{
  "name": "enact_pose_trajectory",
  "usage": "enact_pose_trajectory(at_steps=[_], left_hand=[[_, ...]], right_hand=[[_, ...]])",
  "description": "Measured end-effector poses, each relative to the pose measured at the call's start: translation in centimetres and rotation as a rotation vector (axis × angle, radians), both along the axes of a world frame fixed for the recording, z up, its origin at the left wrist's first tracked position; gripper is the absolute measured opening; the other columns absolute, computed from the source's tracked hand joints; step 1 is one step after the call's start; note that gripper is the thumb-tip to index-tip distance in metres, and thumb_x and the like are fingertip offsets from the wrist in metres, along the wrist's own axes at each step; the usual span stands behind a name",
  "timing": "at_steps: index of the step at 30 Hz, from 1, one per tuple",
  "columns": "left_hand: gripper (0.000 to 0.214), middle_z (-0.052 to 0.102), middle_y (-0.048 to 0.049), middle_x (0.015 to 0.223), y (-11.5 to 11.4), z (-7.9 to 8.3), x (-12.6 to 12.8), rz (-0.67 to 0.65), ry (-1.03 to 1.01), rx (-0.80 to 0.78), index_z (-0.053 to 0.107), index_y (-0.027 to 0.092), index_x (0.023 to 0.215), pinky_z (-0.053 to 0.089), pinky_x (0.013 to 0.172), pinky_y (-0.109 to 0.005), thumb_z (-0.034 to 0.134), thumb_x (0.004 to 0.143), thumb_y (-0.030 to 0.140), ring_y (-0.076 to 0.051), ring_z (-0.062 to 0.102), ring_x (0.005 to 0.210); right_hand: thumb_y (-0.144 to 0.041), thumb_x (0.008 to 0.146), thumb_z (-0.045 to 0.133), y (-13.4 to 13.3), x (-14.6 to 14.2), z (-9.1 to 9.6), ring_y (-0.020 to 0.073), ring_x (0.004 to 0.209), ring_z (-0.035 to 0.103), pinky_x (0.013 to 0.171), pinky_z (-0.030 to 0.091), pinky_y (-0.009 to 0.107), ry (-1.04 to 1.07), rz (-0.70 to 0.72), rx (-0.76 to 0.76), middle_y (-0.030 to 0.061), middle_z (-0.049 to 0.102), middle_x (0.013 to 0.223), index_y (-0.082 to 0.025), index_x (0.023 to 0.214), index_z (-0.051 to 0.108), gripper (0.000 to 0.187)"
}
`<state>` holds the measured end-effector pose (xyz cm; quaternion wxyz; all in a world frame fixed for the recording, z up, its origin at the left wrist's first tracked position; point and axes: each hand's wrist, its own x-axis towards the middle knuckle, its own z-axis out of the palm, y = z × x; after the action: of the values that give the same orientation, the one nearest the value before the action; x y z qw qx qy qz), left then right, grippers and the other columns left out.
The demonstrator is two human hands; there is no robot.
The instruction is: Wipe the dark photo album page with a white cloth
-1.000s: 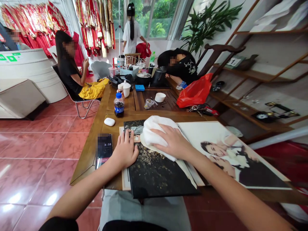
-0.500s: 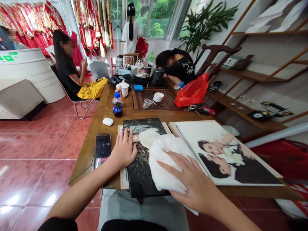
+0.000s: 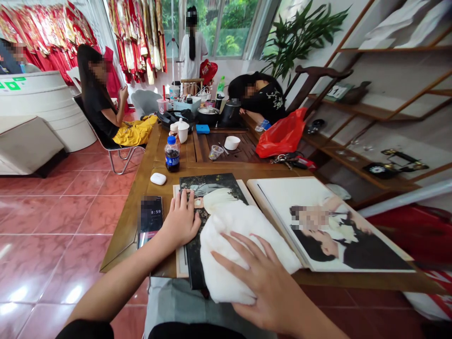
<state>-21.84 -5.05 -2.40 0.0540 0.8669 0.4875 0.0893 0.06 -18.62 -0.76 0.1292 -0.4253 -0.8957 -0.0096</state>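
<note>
An open photo album lies at the near edge of a wooden table (image 3: 141, 188). Its left page (image 3: 212, 188) is dark with a figure in white; its right page (image 3: 328, 226) shows a couple's portrait. My left hand (image 3: 181, 221) lies flat on the left page's left edge, fingers stretched out. My right hand (image 3: 261, 282) presses a white cloth (image 3: 233, 245) onto the lower part of the dark page, fingers spread over it.
A phone (image 3: 151, 216) and a white earbud case (image 3: 158, 179) lie left of the album. Beyond stand a cola bottle (image 3: 172, 154), cups, a kettle and a red plastic bag (image 3: 282, 134). Three people are at the far end. Shelves line the right wall.
My right hand has dragged the cloth from the top of the dark page down toward me and slightly left. My left hand has stayed in place.
</note>
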Motion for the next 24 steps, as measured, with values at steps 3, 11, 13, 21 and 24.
enact_pose_trajectory(at_steps=[3,11,13,21,24], left_hand=[[0.066,0.027,-0.0295,0.163,0.2,-0.4,0.0,0.006,0.006,0.016,0.023,0.003,0.158,0.033,0.118,-0.057,0.035,0.102,0.036,-0.039,0.025,0.154],[0.063,0.030,-0.0286,0.162,0.7,-1.2,-0.3,0.004,0.026,0.042,0.022,0.007,0.159,0.036,0.116,-0.057,0.034,0.104,0.035,-0.038,0.028,0.153],[0.064,0.029,-0.0291,0.162,0.5,-1.0,-0.3,0.007,0.015,0.040,0.022,0.006,0.159,0.035,0.117,-0.057,0.034,0.103,0.036,-0.039,0.027,0.154],[0.067,0.029,-0.0316,0.161,0.1,-0.4,-0.2,0.001,0.008,0.042,0.025,-0.001,0.157,0.033,0.118,-0.057,0.034,0.100,0.034,-0.039,0.024,0.154],[0.067,0.029,-0.0314,0.161,0.2,-0.2,-0.3,-0.007,0.021,0.046,0.025,-0.001,0.157,0.033,0.118,-0.057,0.034,0.101,0.035,-0.039,0.024,0.154]], right_hand=[[-0.046,0.067,0.071,0.2,-1.6,0.1,0.0443,0.141,0.039,0.108,0.025,0.069,-0.008,0.050,-0.064,0.0156,0.038,0.161,-0.036,0.154,0.040,0.093],[-0.047,0.068,0.073,0.4,-3.0,0.4,0.0454,0.139,0.040,0.106,0.027,0.071,0.006,0.065,-0.121,0.0157,0.039,0.160,-0.035,0.152,0.044,0.090],[-0.047,0.067,0.073,0.3,-2.5,0.3,0.0444,0.139,0.041,0.106,0.028,0.069,0.016,0.063,-0.086,0.0157,0.041,0.159,-0.035,0.151,0.045,0.090],[-0.039,0.064,0.072,-0.4,1.0,-0.2,0.0400,0.132,0.049,0.103,0.033,0.060,0.040,-0.066,0.108,0.0171,0.050,0.152,-0.032,0.146,0.052,0.084],[-0.036,0.064,0.071,-0.9,2.3,-0.4,0.0402,0.129,0.050,0.101,0.036,0.058,0.037,-0.085,0.152,0.0163,0.053,0.148,-0.032,0.145,0.053,0.083]])
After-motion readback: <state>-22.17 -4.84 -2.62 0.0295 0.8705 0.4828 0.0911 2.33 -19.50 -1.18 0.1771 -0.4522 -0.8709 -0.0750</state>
